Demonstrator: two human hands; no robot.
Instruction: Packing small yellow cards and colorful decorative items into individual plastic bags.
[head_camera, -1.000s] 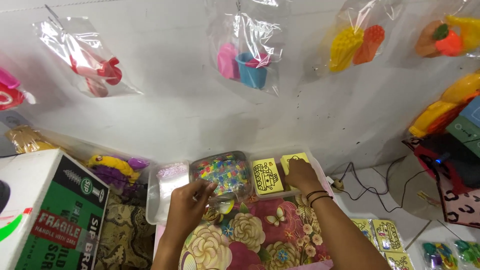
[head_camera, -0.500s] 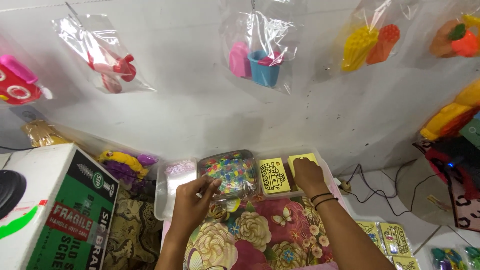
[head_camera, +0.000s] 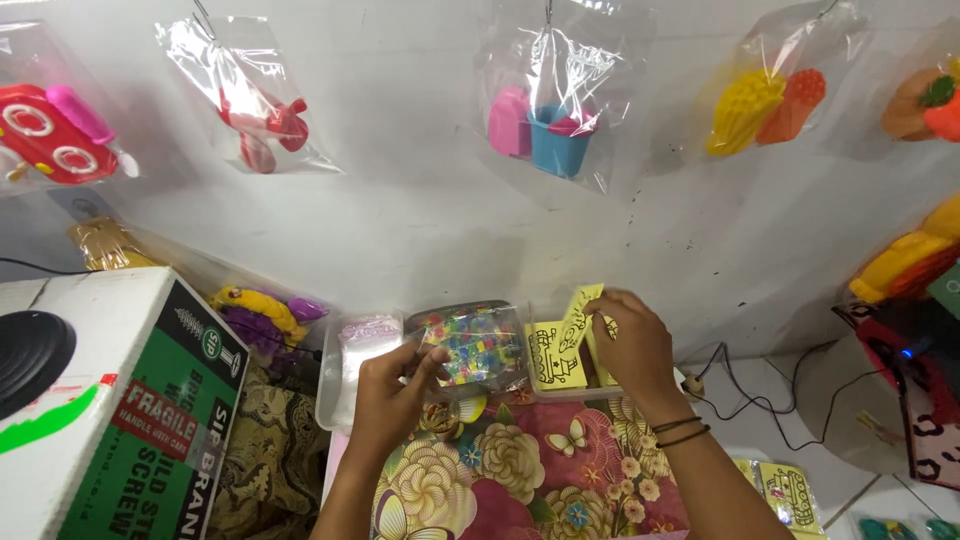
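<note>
L hand (head_camera: 392, 395) grips clear pack of multicolour beads (head_camera: 470, 345), held just above floral surface (head_camera: 520, 480). R hand (head_camera: 632, 345) pinches one yellow card (head_camera: 578, 312), tilted, lifted partly out of card stack (head_camera: 556, 358) in clear tray (head_camera: 575, 392). Looks mid-sort: one card up, rest of the stack not pulled yet. Left clear tray (head_camera: 335, 395) holds pale bagged items, contents unclear. Toy bags (head_camera: 545, 120) hang on wall.

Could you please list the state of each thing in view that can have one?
Left hand: gripping the clear plastic bag of multicoloured beads.
Right hand: lifting one yellow printed card, tilted.
Stack of yellow printed cards: lying flat.
Hanging clear bag with blue toy cup: closed.
</note>
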